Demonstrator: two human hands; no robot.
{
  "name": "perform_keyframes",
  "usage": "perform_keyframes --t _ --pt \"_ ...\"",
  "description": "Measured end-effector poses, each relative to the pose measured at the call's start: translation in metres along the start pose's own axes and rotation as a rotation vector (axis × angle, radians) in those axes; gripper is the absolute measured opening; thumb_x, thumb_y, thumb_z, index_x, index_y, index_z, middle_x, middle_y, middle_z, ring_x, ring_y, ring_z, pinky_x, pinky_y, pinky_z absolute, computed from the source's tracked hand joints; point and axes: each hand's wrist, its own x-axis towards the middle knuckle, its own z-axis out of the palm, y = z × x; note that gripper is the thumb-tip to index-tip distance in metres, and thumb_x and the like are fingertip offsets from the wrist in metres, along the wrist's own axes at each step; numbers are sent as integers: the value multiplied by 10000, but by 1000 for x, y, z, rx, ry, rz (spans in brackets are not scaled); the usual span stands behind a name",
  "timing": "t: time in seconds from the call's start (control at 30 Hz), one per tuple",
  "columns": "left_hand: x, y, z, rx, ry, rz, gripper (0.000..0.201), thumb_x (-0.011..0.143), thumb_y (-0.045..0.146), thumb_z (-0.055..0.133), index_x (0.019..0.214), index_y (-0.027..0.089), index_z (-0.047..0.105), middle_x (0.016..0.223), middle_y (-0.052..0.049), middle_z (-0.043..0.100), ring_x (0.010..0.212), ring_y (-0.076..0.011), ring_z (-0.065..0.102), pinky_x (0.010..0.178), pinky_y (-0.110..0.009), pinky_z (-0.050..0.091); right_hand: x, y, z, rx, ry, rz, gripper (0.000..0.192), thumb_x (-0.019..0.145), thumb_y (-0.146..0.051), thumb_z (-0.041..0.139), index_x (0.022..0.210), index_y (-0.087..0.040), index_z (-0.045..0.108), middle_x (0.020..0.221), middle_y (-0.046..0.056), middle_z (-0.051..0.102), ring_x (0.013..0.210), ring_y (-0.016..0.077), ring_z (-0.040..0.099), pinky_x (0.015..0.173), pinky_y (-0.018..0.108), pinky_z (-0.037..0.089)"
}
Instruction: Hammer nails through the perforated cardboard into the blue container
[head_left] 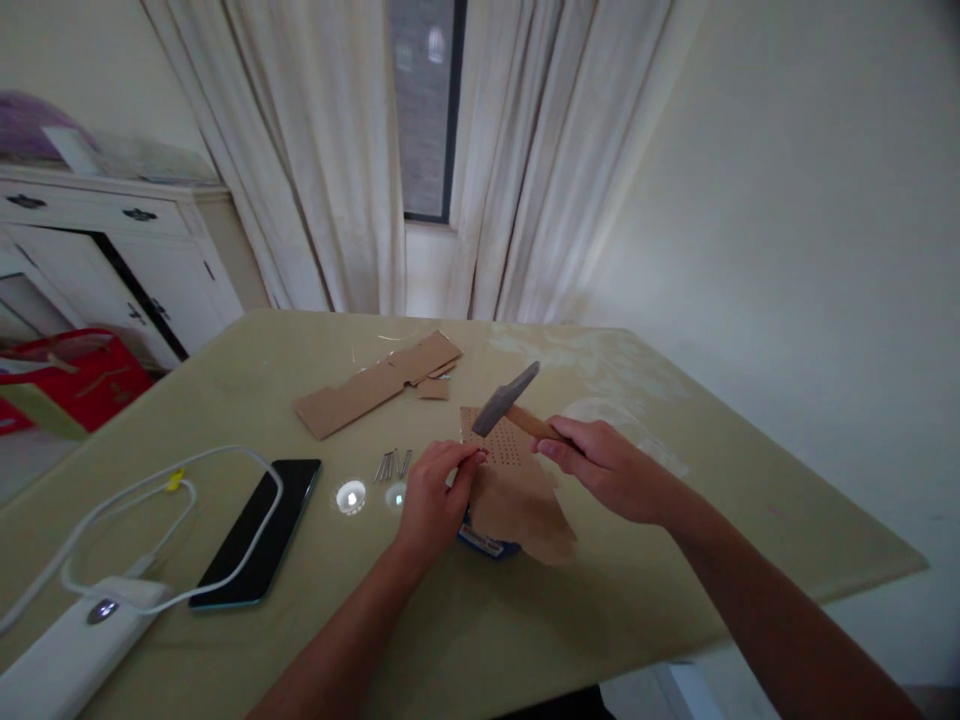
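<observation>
My right hand [611,470] is wrapped round the wooden handle of a hammer [506,398]. The hammer's dark metal head hangs just above a piece of brown cardboard [517,500] that has rows of small holes in it. At the cardboard's left side, my left hand [439,495] has its thumb and forefinger pinched together, close below the hammer head. What sits between those fingertips is too small to make out. A blue object [487,540] shows partly from beneath the cardboard. Several loose nails [392,465] lie on the table left of the cardboard.
On the pale table [600,620], a long cardboard strip [382,385] and smaller scraps lie toward the back. To the left are a black phone [259,535], a white cable [247,455] and a white power bank [90,645]. Curtains and a wall stand behind.
</observation>
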Motion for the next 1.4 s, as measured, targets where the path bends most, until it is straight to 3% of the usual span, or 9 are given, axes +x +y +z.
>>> perform_keyframes --t 0.17,0.43,0.63,0.83,1.0,1.2,1.4 --pt "0 -4 1 24 32 61 158 1035 232 680 1010 211 835 940 -62 842 868 -225 747 798 -335 567 -2 -9 -3 -124 -23 -10 409 1131 -520 480 831 -251 547 761 2 619 709 193 568 683 342 365" --pt "1 -4 0 69 43 75 177 1039 247 674 950 209 823 887 -58 832 813 -222 747 749 -332 562 -2 -3 1 -247 -125 1 333 1154 -442 465 938 -231 607 861 37 651 856 242 623 768 361 373" --pt "0 -6 -1 45 31 83 156 1036 231 680 997 216 830 926 -51 844 833 -207 759 776 -316 576 0 -8 -5 -187 -85 0 377 1151 -461 468 860 -236 550 808 14 630 779 209 595 730 345 360" --pt "2 -6 -4 24 30 102 148 1025 229 692 971 215 829 895 -51 834 814 -207 757 753 -314 575 1 -6 -4 -229 -148 13 342 1142 -409 478 870 -228 579 821 31 649 800 221 614 733 347 362" --pt "4 -6 -6 14 13 114 152 1023 244 703 965 226 842 908 -55 847 832 -218 762 779 -344 584 0 -7 -7 -210 -93 2 366 1144 -436 486 844 -233 542 798 14 623 771 208 596 726 341 352" --pt "5 -7 -7 3 15 125 167 1023 250 698 927 228 833 862 -48 836 795 -212 756 737 -327 573 0 -8 -3 -242 -148 8 331 1145 -397 484 874 -227 571 836 33 652 805 219 614 731 342 350" --pt "7 -7 -8 -5 21 132 163 1021 266 707 926 225 832 865 -48 842 792 -209 762 746 -328 579 -1 -13 -9 -219 -86 9 354 1139 -423 483 844 -235 538 798 17 621 784 214 596 733 345 349"
